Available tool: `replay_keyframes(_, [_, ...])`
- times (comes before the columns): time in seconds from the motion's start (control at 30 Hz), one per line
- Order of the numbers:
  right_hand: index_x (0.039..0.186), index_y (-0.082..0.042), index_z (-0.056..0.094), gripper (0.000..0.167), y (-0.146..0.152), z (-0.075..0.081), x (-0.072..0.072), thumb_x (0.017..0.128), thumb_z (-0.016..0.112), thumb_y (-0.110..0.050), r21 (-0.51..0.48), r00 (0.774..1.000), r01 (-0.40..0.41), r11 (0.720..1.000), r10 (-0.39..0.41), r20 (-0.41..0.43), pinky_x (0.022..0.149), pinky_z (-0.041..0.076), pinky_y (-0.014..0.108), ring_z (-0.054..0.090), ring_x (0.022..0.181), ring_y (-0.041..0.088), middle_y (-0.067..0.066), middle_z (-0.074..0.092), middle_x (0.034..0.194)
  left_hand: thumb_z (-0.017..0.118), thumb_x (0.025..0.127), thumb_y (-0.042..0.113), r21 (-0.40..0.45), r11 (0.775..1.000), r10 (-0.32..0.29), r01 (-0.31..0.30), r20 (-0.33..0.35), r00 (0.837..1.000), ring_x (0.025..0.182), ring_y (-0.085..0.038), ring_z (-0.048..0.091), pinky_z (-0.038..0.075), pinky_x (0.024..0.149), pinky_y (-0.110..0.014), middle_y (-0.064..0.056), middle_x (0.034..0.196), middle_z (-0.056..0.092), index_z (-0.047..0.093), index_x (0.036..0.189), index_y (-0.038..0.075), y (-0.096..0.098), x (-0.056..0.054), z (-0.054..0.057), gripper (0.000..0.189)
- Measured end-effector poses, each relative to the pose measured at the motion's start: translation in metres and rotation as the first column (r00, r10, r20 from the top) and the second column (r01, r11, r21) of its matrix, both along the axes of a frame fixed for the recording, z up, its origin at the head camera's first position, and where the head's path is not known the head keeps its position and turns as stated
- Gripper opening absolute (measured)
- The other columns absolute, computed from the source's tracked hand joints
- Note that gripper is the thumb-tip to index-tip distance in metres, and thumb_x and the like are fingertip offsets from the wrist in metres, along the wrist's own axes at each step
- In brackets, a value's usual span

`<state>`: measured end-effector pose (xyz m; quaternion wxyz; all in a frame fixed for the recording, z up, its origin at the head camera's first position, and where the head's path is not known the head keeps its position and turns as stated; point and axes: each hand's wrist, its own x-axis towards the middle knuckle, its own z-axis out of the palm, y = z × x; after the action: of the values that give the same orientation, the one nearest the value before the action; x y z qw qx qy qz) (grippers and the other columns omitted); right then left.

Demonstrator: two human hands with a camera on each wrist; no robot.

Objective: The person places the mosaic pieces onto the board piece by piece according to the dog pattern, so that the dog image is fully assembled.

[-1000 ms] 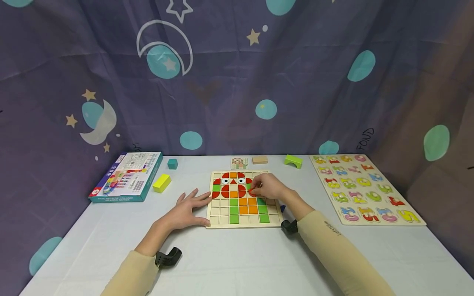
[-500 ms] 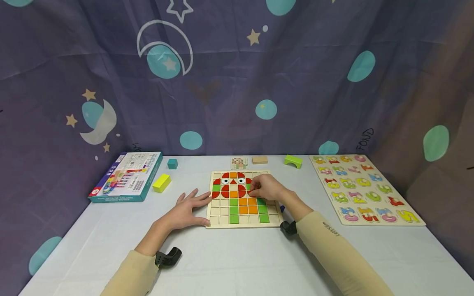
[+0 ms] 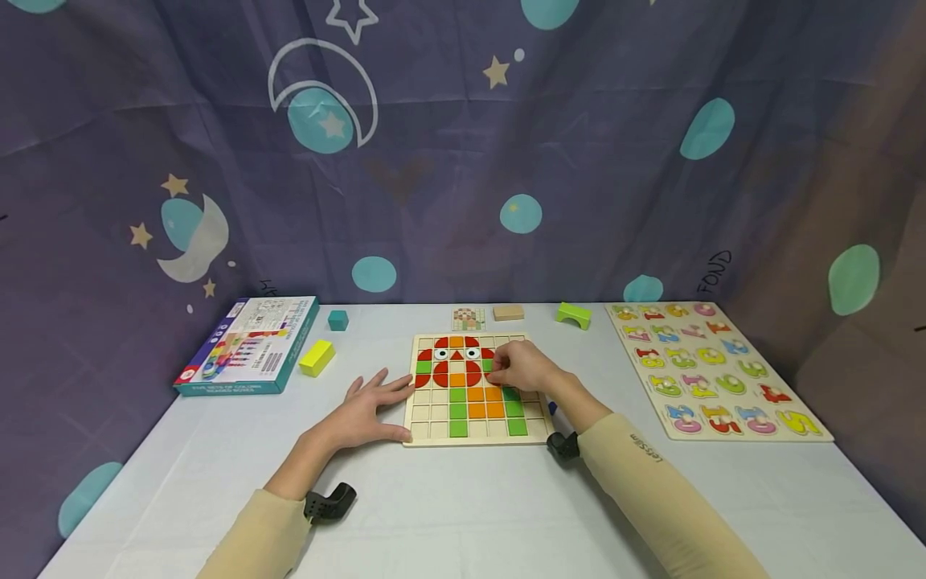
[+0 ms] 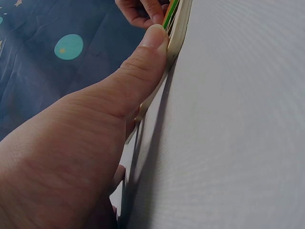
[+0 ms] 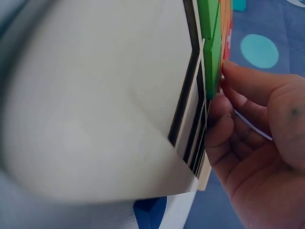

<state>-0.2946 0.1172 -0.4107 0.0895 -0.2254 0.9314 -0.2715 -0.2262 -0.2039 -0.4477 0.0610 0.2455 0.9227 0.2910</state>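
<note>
A wooden grid board lies on the white table, with red, green and orange tiles set in its cells. Two eye tiles sit near its far edge. My left hand is spread at the board's left side, fingertips at the edge and the thumb against the near corner. Over the board's right half, my right hand has its fingers curled and pinches a red tile low at a cell, mostly hidden by the fingertips. Beside those fingertips, green tiles show in the right wrist view.
A pattern card, a plain wooden block and a green arch block lie behind the board. Left stand a teal cube, a yellow block and a box. A number puzzle lies right; a blue block is beside the board.
The red tile under my right fingertips has shifted slightly left and lower into the board, so less of it shows. My left hand has stayed in place.
</note>
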Motion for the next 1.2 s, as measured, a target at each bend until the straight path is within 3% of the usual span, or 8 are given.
replay_keyframes(0.47, [0.084,-0.01,0.068,0.013,0.009,0.001,0.0,0.091,0.077,-0.016,-0.067,0.998,0.02,0.998,-0.015,0.065,0.067,0.044,0.029,0.052,0.072,0.017,0.0,0.06,0.076,0.085,0.074,0.055,0.006,1.0,0.0,0.0,-0.002,1.0,0.151,-0.042,0.009,-0.004,0.116,-0.065,-0.002,0.159,0.038,0.054,0.148,0.013,0.0,0.0,0.0,0.09])
replay_keyframes(0.73, [0.086,-0.01,0.068,0.011,0.034,0.006,0.007,0.09,0.077,-0.014,-0.112,1.0,0.018,0.994,-0.019,-0.007,0.065,0.046,0.03,0.052,0.069,0.016,-0.002,0.062,0.077,0.085,0.075,0.053,0.008,1.0,-0.006,0.006,-0.004,1.0,0.151,-0.043,0.01,-0.003,0.115,-0.066,-0.003,0.159,0.039,0.054,0.148,0.011,0.001,0.001,0.002,0.089])
replay_keyframes(0.93, [0.09,-0.008,0.069,0.009,0.057,0.007,0.013,0.09,0.076,-0.013,-0.142,0.999,0.044,0.989,-0.041,0.024,0.062,0.043,0.028,0.052,0.072,0.018,0.001,0.061,0.081,0.085,0.075,0.053,0.006,1.0,-0.006,0.006,-0.003,1.0,0.151,-0.043,0.009,-0.003,0.116,-0.066,-0.003,0.159,0.039,0.054,0.148,0.012,0.001,0.001,0.002,0.089])
replay_keyframes(1.2, [0.094,-0.006,0.069,0.009,0.081,0.005,0.024,0.089,0.076,-0.009,-0.15,0.999,0.019,0.989,-0.012,0.051,0.063,0.044,0.027,0.053,0.074,0.018,0.001,0.061,0.084,0.085,0.075,0.053,0.015,1.0,-0.007,0.007,-0.008,1.0,0.151,-0.043,0.01,-0.003,0.115,-0.066,-0.003,0.159,0.039,0.054,0.148,0.012,0.0,0.001,0.0,0.089])
